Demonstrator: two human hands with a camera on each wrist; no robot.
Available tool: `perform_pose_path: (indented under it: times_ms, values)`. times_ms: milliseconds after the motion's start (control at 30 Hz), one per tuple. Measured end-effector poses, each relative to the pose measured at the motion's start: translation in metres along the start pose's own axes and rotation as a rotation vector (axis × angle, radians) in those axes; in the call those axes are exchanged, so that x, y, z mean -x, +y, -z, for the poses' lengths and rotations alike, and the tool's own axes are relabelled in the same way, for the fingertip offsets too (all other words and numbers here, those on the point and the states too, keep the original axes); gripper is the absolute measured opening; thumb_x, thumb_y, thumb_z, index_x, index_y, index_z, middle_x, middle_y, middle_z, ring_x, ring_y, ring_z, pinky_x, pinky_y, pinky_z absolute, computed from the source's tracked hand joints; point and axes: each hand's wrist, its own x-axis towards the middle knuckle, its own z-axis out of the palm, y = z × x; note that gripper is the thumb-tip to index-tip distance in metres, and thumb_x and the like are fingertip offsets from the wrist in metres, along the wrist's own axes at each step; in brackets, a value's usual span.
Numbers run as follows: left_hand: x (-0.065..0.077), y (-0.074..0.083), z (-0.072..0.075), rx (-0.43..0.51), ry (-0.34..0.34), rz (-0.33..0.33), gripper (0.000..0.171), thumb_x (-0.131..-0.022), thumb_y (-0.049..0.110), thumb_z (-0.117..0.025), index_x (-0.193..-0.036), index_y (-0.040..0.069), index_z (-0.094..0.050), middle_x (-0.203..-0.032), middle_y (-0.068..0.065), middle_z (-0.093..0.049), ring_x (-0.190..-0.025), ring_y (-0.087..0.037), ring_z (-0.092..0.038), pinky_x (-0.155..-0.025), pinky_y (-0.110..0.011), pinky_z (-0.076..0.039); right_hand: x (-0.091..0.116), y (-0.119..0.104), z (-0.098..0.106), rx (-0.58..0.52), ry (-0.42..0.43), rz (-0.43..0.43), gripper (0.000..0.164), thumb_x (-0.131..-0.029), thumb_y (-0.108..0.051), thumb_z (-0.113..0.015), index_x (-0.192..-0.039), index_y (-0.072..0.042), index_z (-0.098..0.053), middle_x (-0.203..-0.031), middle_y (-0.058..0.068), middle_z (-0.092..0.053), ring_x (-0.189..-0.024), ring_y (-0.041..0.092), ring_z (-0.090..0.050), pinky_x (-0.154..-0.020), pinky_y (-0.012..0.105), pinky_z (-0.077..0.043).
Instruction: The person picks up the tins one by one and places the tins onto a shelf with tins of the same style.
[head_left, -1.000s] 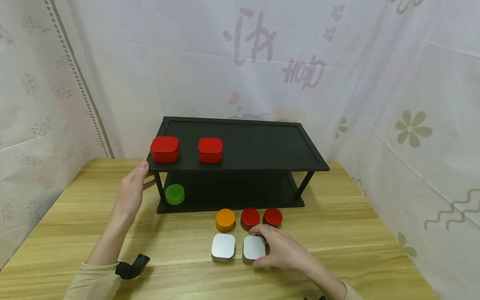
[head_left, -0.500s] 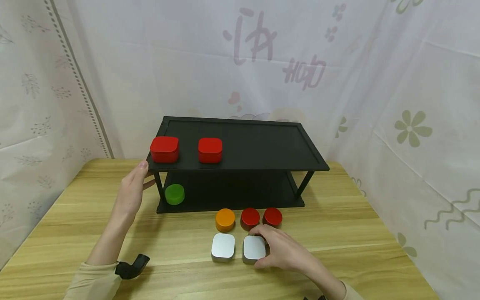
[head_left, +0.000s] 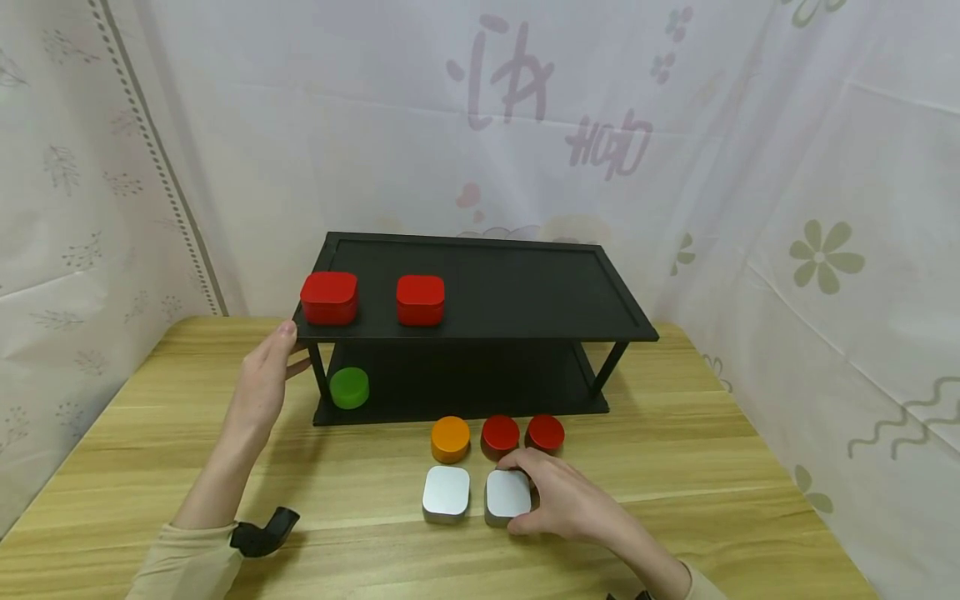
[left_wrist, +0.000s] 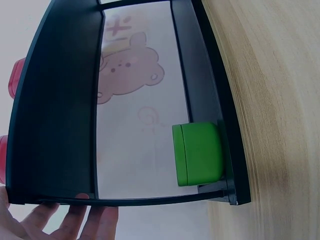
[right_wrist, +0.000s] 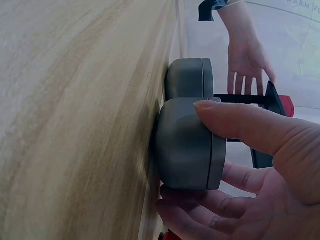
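My right hand (head_left: 566, 498) holds a square silver tin (head_left: 507, 495) standing on the table, thumb on its near side and fingers round the far side. In the right wrist view the tin (right_wrist: 187, 145) shows a lid seam under the thumb. A second silver tin (head_left: 446, 492) stands to its left. My left hand (head_left: 258, 387) grips the left end of a black two-tier shelf (head_left: 510, 292), thumb at the top board's front corner. From the left wrist, the left hand's fingers (left_wrist: 75, 220) lie against the shelf's end.
Two red tins (head_left: 421, 301) sit on the top board, towards the left. A round green tin (head_left: 349, 388) stands on the lower board. An orange tin (head_left: 451, 439) and two round red tins (head_left: 500, 437) line up before the shelf. Printed cloth (head_left: 465, 125) hangs behind.
The right thumb has shifted very slightly along the silver tin's near side. The left hand, shelf and tins stay where they were.
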Motion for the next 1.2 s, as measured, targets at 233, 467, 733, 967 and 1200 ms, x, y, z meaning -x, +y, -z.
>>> perform_pose_path:
  times_ms: [233,467,733,967,1200]
  values:
    - [-0.001,0.001,0.0,0.005,0.001,0.015,0.068,-0.111,0.052,-0.024,-0.157,0.005,-0.04,-0.156,-0.019,-0.046,-0.125,-0.005,-0.052,-0.096,-0.01,-0.055,0.0,-0.002,0.003,-0.016,0.011,0.005,0.059,-0.076,-0.025,-0.09,-0.128,-0.021,-0.061,-0.124,-0.004,-0.065,-0.102,0.011,-0.058,-0.09,0.027,-0.058]
    - [-0.001,0.0,0.001,-0.009,0.0,0.023,0.069,-0.111,0.053,-0.023,-0.157,0.005,-0.041,-0.155,-0.02,-0.046,-0.127,-0.009,-0.053,-0.098,-0.014,-0.057,0.002,-0.004,0.005,-0.017,0.029,0.019,0.059,-0.076,-0.025,-0.089,-0.128,-0.022,-0.061,-0.124,-0.004,-0.065,-0.102,0.012,-0.058,-0.089,0.026,-0.057]
    - [-0.001,0.0,0.001,-0.012,-0.002,0.032,0.069,-0.111,0.053,-0.022,-0.158,0.007,-0.039,-0.158,-0.021,-0.044,-0.133,-0.02,-0.054,-0.107,-0.03,-0.058,0.003,-0.006,0.007,-0.021,0.058,0.03,0.056,-0.079,-0.024,-0.087,-0.129,-0.024,-0.061,-0.127,-0.003,-0.064,-0.104,0.013,-0.058,-0.09,0.027,-0.056]
    - [-0.001,-0.001,0.001,-0.003,0.0,0.019,0.068,-0.111,0.053,-0.023,-0.157,0.006,-0.041,-0.157,-0.021,-0.045,-0.124,-0.002,-0.052,-0.093,-0.008,-0.055,0.004,-0.01,0.009,-0.03,0.083,0.03,0.058,-0.08,-0.022,-0.086,-0.132,-0.022,-0.062,-0.13,-0.001,-0.065,-0.104,0.014,-0.059,-0.09,0.028,-0.057]
    - [-0.002,0.0,0.0,0.004,0.005,0.019,0.069,-0.111,0.052,-0.024,-0.157,0.004,-0.041,-0.157,-0.022,-0.044,-0.123,0.0,-0.052,-0.091,-0.006,-0.054,0.003,-0.013,0.01,-0.066,0.127,0.048,0.059,-0.079,-0.02,-0.087,-0.133,-0.021,-0.062,-0.125,-0.005,-0.065,-0.101,0.011,-0.059,-0.088,0.029,-0.061]
